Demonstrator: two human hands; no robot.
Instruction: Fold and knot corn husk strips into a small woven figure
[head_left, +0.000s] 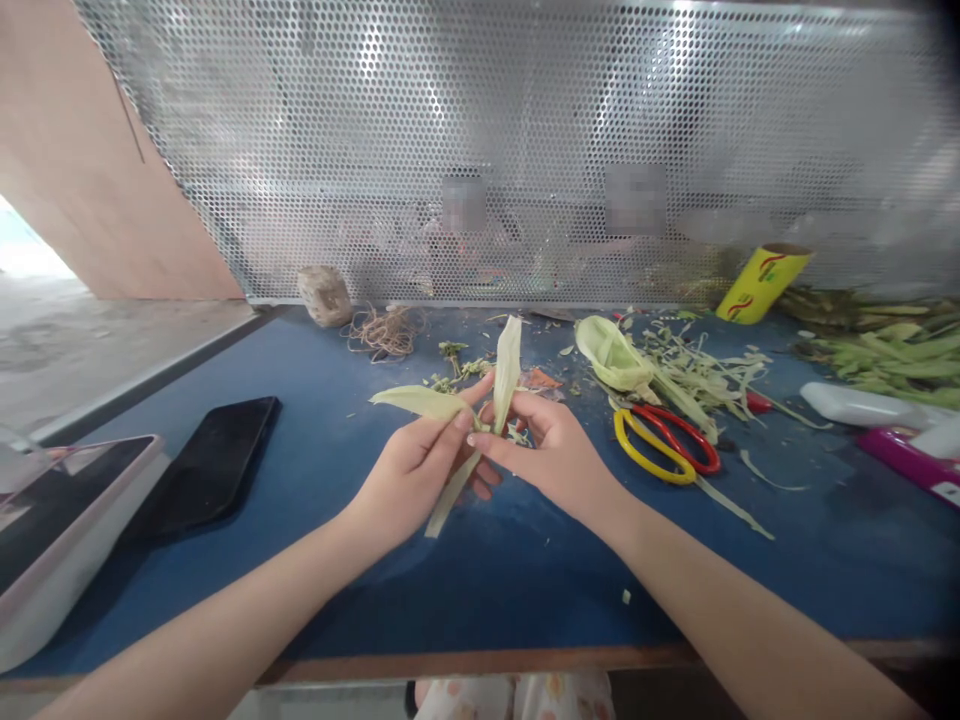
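Both of my hands meet above the middle of a blue table [315, 590], closed on pale green corn husk strips. My left hand [420, 455] pinches a husk strip [415, 401] that points out to the left. Between the fingertips of my right hand [551, 445] is an upright husk strip [508, 365]. Another strip [452, 497] hangs down below the hands. Where the strips cross is partly hidden by my thumbs and fingers. Small green scraps [452, 365] lie on the table just behind the hands.
At right lie scissors [664, 445] with red and yellow handles, a hollow husk [615, 355], shredded strips [701, 370], a yellow roll [763, 285] and a white-and-purple tool [900, 430]. At left are a black phone [214, 465], a bin [82, 540], twine [386, 333] and a stone-like block [324, 295]. Perforated metal [525, 120] stands behind.
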